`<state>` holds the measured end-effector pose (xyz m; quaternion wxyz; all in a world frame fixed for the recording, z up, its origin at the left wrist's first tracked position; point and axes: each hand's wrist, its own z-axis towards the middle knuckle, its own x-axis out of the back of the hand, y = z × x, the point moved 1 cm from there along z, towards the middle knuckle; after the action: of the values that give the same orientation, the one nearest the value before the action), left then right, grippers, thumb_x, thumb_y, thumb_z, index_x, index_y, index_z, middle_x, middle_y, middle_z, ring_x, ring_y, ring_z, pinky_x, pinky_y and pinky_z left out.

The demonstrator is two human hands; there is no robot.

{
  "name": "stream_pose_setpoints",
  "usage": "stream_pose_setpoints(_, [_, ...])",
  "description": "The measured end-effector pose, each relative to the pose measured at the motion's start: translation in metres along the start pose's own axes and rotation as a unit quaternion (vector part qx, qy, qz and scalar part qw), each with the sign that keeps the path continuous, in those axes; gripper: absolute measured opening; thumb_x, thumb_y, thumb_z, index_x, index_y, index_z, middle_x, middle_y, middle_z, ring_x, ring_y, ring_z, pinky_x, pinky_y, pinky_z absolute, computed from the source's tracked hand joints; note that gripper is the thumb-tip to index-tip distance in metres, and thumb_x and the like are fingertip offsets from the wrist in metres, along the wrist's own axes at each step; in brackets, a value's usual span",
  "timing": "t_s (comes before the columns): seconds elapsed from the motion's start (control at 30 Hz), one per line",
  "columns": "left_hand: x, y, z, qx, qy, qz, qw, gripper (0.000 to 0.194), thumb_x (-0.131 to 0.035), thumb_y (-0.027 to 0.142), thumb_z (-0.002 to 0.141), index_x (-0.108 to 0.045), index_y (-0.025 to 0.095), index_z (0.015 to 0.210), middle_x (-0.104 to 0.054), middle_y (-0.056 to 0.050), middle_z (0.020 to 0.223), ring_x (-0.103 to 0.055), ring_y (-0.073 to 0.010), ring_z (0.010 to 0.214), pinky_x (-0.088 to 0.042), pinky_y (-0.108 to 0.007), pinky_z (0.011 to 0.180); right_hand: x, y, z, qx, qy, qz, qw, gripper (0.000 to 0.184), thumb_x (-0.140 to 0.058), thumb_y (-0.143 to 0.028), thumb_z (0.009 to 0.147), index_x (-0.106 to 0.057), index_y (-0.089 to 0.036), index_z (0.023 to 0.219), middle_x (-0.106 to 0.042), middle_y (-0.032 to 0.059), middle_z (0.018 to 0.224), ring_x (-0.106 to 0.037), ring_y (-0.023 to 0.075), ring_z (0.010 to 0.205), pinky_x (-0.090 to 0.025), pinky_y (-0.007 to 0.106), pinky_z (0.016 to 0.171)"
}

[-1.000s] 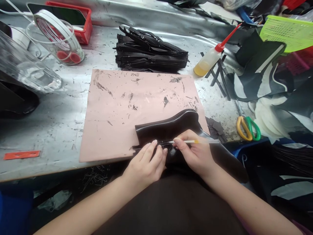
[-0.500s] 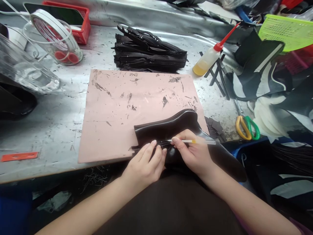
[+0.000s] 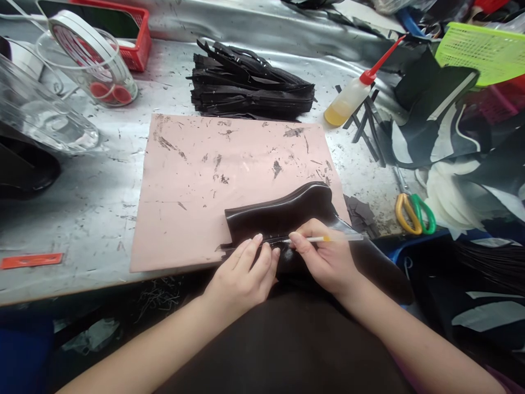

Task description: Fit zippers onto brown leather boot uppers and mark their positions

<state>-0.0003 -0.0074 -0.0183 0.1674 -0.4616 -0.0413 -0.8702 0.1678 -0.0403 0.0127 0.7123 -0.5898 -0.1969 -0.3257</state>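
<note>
A glossy black leather piece [image 3: 279, 209], shaped like a boot upper, lies over the near edge of a pink board [image 3: 197, 180] and hangs toward my lap. My left hand [image 3: 246, 268] pinches its near folded edge, where a narrow black strip runs. The fingertips cover part of that edge. In my right hand [image 3: 324, 251] is a slim white pen refill [image 3: 314, 239] with a yellow band and a clear tail, gripped between thumb and fingers. Its tip meets the strip just right of my left fingertips, and the point itself is hidden by my thumb.
Behind the board lies a bundle of black zippers [image 3: 250, 82]. A squeeze bottle [image 3: 348, 101] with a red nozzle and scissors [image 3: 412, 210] are on the right. Left stand a clear cup [image 3: 106, 82] with tape and a red basket [image 3: 141, 46]. An orange blade holder [image 3: 31, 261] lies front left.
My right hand and the pen refill have shifted slightly to the right along the strip. My left hand stays in place on the leather. The camera view has moved a little.
</note>
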Motion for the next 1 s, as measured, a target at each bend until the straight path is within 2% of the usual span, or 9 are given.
stream_pose_setpoints(0.27, [0.0005,0.0005,0.0001,0.001,-0.004,-0.001,1.000,0.030,-0.060,0.027,0.081,-0.063,0.005,0.102,-0.067,-0.010,0.092,-0.063,-0.0269,0.093,-0.054,-0.037,0.080,0.0006,-0.0012,0.0007,0.001,-0.010,-0.006,1.000,0.021,-0.048,-0.021,0.085,-0.050,-0.020,0.065,-0.056,-0.0020,0.055,-0.054,0.0104,0.049,-0.043,0.022,0.048])
stream_pose_setpoints(0.43, [0.0002,0.0001,0.0016,0.000,-0.004,-0.001,1.000,0.031,-0.059,0.029,0.081,-0.064,0.006,0.100,-0.067,-0.010,0.092,-0.063,-0.0269,0.092,-0.055,-0.036,0.079,0.0068,0.0014,-0.0031,-0.041,0.044,0.004,0.998,0.019,-0.050,-0.023,0.086,-0.052,-0.020,0.067,-0.058,-0.0017,0.059,-0.056,0.0108,0.052,-0.045,0.023,0.052])
stream_pose_setpoints(0.5, [0.0006,-0.0008,0.0024,-0.003,-0.003,0.000,1.000,0.031,-0.060,0.030,0.081,-0.064,0.005,0.100,-0.067,-0.010,0.091,-0.064,-0.0273,0.091,-0.055,-0.036,0.078,0.0079,0.0032,-0.0043,-0.049,0.046,0.007,0.998,0.019,-0.050,-0.023,0.086,-0.052,-0.020,0.068,-0.058,-0.0017,0.060,-0.056,0.0108,0.053,-0.045,0.023,0.052])
stream_pose_setpoints(1.0, [0.0001,-0.0015,0.0021,-0.005,-0.004,0.001,1.000,0.031,-0.059,0.030,0.081,-0.065,0.006,0.100,-0.067,-0.010,0.090,-0.064,-0.0271,0.091,-0.055,-0.036,0.078,0.0044,0.0067,-0.0017,-0.036,0.044,0.002,0.998,0.016,-0.051,-0.020,0.085,-0.055,-0.019,0.070,-0.059,-0.0008,0.062,-0.057,0.0110,0.056,-0.045,0.023,0.056])
